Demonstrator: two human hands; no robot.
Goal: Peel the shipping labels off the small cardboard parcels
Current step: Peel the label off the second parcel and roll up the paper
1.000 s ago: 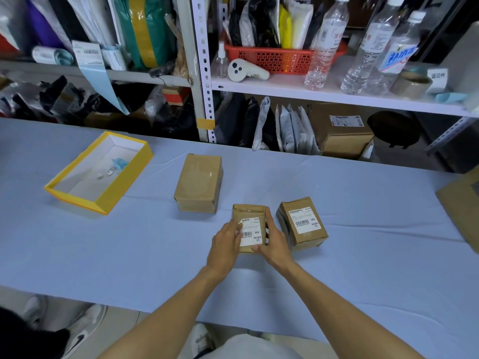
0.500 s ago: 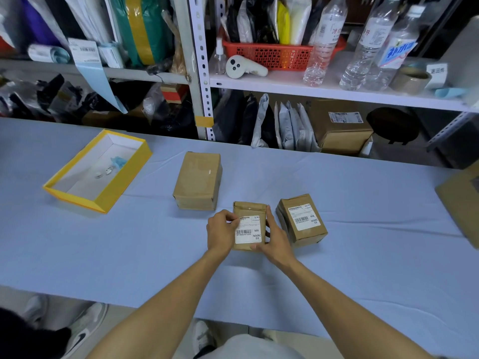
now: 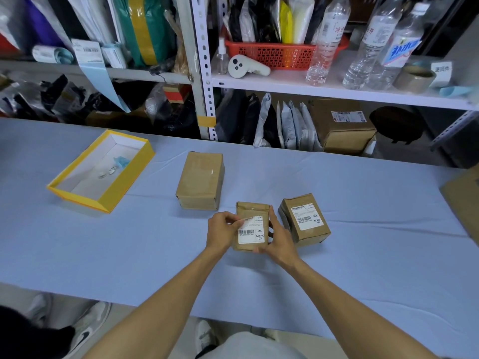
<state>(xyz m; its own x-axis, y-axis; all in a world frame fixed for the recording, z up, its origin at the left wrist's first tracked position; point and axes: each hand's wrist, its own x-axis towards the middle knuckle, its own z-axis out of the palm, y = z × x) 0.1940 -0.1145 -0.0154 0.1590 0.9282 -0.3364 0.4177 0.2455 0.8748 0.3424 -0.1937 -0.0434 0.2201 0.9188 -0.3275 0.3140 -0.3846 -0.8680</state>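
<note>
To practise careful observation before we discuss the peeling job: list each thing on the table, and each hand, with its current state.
Middle parcel, closed, gripped.
Middle label, upper-left corner lifted, rest stuck.
Right parcel, closed, label fully stuck on.
Large parcel, closed, no label on visible faces.
Yellow box, open, lidless.
Left hand, fingers pinch the middle label's corner.
Right hand, grips the middle parcel.

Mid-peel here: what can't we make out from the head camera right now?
All in the head view:
1. How far the label corner is lifted: the left hand covers it.
2. The middle parcel, right side: behind the right hand.
3. The larger parcel, far and under faces, any label there: hidden by its own body.
4. The box at the right edge: cut off by the frame.
5. Bits in the yellow box: too small to identify.
</note>
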